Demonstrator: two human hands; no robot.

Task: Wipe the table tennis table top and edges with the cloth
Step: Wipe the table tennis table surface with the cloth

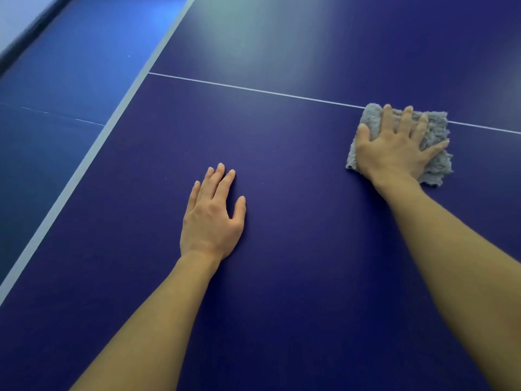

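Observation:
The dark blue table tennis table top (296, 179) fills most of the view. A folded grey fluffy cloth (435, 128) lies on it at the right, over the thin white centre line (253, 90). My right hand (394, 148) presses flat on the cloth with its fingers spread and straight. My left hand (212, 215) rests flat on the bare table top, left of the cloth and nearer to me, fingers straight and holding nothing.
The table's white edge stripe (93, 153) runs diagonally along the left side. Beyond it lies a lighter blue surface (70, 80) with a faint line, and a dark strip at the top left corner.

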